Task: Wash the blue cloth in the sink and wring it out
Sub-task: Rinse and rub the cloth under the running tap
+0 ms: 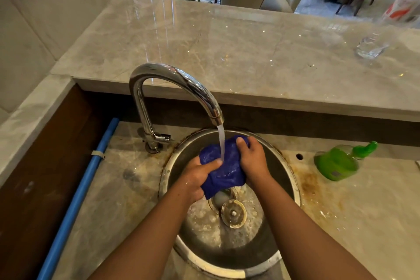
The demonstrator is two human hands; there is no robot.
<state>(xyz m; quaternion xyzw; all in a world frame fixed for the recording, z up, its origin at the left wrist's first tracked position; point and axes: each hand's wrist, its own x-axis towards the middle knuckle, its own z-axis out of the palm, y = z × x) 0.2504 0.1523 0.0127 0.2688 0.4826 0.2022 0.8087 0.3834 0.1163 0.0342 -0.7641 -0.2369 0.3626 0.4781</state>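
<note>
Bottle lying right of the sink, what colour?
Bright green, cap included, with a clear patch near the neck. Head view, the only one, shows it.

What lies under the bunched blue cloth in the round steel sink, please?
Below the blue cloth, the drain and a round metal plug show in the steel sink; the cloth hides the drain's far part.

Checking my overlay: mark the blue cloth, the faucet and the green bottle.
blue cloth [227, 173], head view, bunched wet middle
faucet [179, 76], head view, top of its chrome arch
green bottle [336, 163], head view, its body
</note>
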